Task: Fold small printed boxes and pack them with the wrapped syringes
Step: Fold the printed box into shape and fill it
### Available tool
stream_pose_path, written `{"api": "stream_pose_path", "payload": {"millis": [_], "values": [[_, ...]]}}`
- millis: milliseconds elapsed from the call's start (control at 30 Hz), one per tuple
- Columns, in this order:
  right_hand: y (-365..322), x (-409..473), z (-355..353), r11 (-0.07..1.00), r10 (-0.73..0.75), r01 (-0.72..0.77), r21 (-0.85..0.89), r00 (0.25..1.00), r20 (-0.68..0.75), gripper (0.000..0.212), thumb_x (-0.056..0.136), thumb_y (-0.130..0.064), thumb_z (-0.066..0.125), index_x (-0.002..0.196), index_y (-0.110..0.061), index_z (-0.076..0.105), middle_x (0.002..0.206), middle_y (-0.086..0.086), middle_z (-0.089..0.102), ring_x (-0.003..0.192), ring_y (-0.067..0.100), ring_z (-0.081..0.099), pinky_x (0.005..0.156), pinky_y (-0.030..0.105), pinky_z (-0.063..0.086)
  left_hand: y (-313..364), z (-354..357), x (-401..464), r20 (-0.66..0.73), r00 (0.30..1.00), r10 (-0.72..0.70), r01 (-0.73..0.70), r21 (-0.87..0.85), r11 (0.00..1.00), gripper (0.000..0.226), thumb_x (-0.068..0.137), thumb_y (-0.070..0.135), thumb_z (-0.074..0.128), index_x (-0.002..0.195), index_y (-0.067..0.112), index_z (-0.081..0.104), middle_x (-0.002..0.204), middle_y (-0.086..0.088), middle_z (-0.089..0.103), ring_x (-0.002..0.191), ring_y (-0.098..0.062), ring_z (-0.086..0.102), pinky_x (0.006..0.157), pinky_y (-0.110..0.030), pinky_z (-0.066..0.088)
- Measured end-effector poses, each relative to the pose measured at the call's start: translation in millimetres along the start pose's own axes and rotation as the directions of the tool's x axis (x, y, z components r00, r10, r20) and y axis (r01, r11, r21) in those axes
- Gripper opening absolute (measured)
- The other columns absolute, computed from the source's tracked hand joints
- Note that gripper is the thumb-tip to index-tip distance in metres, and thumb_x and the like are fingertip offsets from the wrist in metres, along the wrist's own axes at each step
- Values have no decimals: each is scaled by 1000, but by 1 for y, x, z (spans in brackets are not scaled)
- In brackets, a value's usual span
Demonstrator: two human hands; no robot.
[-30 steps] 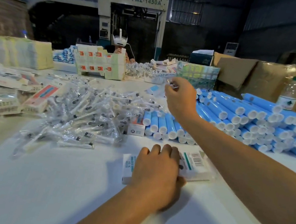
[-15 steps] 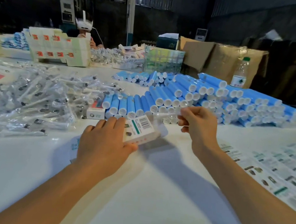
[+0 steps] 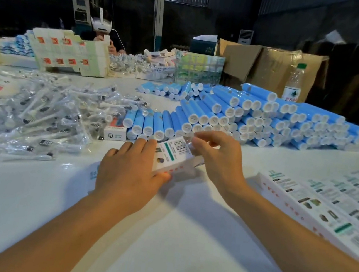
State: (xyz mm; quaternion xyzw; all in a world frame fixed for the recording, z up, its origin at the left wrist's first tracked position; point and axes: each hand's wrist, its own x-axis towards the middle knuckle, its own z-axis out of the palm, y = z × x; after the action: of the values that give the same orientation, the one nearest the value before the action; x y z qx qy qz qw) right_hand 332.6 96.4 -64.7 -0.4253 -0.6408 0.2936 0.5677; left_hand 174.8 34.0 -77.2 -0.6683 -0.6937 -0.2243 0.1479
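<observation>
Left hand (image 3: 128, 170) grips the barcoded white box (image 3: 172, 155), hiding its near end; right hand (image 3: 217, 156) pinches a blurred wrapped syringe (image 3: 190, 140).

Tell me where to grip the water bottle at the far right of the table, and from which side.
Grip the water bottle around its clear body just above the label, coming from the near right. It stands upright, so a side wrap suits it. The blue tubes are stacked in front and cardboard stands behind, so the right looks the most open side. The green cap seems too small for a firm hold.
</observation>
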Motion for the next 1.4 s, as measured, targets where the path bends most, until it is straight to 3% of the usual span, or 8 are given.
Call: {"api": "stream_pose_path", "payload": {"millis": [100, 233, 400, 633, 867, 1133, 1267, 1400], "values": [[-4, -5, 2, 985, -102, 105, -138, 994, 25, 27, 86, -22, 67, 109, -34, 58, 73, -24, 63, 104, 11, 55, 95, 39, 39, 0, 0, -1, -18, 1000, 1, -1, -16, 1000, 69, 84, 64, 42, 137, 24, 27, 133, 6, 41, 117, -17, 41, 87, -33, 33], [-3, -5, 1, 977, -123, 139, -164, 987, 104, 26, 96, -18, 48, 117, -23, 61, 78, -24, 65, 104, 23, 57, 97, 48, 40, -2, 0, 0, -25, 1000, -8, 7, -30, 1000, 68, 83, 65, 44, 136, 24, 30, 130, 6, 43, 116, -18, 42, 84, -34, 33], [-3, -2, -9, 992, -77, 91, -90, 986, 150, 55, 71, -16, 36, 119, -38, 52, 116, -35, 44, 115, -13, 32, 94, 4, 21, -4, -2, 0, -22, 999, -26, 24, -63, 998, 67, 82, 63, 47, 134, 25, 32, 128, 6, 44, 113, -18, 43, 82, -34, 33], [8, -2, -2, 981, -52, 104, -165, 956, 289, 44, 86, 4, 45, 123, -13, 62, 136, -5, 45, 132, 17, 31, 111, 45, 29, -5, -2, -1, -2, 1000, -31, 30, -62, 998, 70, 83, 63, 45, 140, 25, 28, 134, 8, 41, 117, -17, 42, 86, -34, 34], [14, -8, 5, 985, -74, 115, -126, 954, 290, 33, 94, 2, 48, 119, -10, 66, 134, -1, 51, 126, 23, 41, 101, 47, 41, -5, 0, -3, -33, 999, -13, 13, -17, 1000, 70, 83, 62, 47, 139, 24, 29, 135, 7, 41, 120, -17, 40, 90, -34, 33], [2, -4, -1, 957, 99, -145, 249, 977, 188, 48, 94, -6, 52, 132, -35, 49, 146, -10, 37, 130, 11, 39, 101, 37, 45, -1, -4, -4, -78, 997, -12, 6, -86, 996, 71, 78, 65, 41, 133, 22, 36, 123, 5, 48, 109, -19, 46, 78, -34, 34], [-3, -4, 0, 452, 448, -697, 557, 717, 534, 50, 82, -22, 61, 127, -5, 50, 117, 20, 64, 98, 33, 67, 68, 40, 59, 3, -1, -5, -57, 998, -13, 11, -36, 999, 70, 81, 65, 42, 137, 23, 31, 131, 6, 43, 116, -18, 42, 85, -34, 33], [-2, -8, 7, 606, 444, -639, 474, 765, 466, 19, 90, -6, 55, 106, 4, 56, 93, 22, 70, 82, 32, 71, 63, 36, 59, 4, 2, -6, -53, 998, 40, -37, 66, 997, 65, 88, 61, 38, 139, 23, 23, 133, 6, 40, 118, -16, 40, 89, -32, 34]]}}
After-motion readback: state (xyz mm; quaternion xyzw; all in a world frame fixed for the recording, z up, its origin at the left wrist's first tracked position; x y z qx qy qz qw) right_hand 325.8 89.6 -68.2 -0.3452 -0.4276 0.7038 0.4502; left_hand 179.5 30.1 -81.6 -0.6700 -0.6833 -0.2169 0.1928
